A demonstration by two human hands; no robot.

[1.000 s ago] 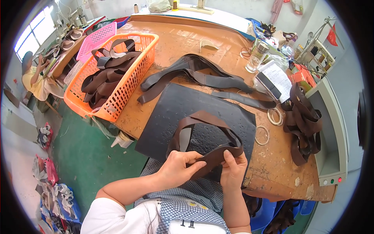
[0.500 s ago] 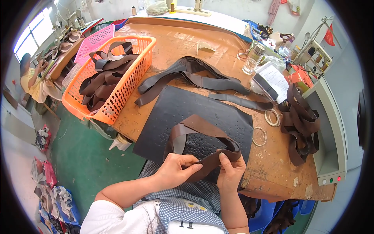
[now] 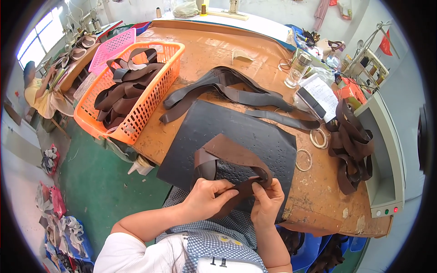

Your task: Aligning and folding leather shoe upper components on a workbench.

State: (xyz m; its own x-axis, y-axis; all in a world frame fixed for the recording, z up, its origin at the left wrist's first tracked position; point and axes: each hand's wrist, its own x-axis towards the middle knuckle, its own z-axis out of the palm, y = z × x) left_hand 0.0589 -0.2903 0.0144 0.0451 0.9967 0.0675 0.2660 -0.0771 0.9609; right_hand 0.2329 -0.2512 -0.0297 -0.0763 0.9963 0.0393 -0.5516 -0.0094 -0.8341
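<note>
Left hand (image 3: 205,198) and right hand (image 3: 266,201) pinch a looped brown band (image 3: 236,152) between thumbs and fingers, over a pitted black mat (image 3: 200,123).
With only its near stretch gripped, the loose far part could twist, or the edges might slip out of line should one hand pull harder. Beneath spreads a scuffed orange-brown table (image 3: 205,41), an orange basket (image 3: 154,100) of similar bands (image 3: 123,98) at its left edge; beyond lies green floor (image 3: 104,191).
</note>
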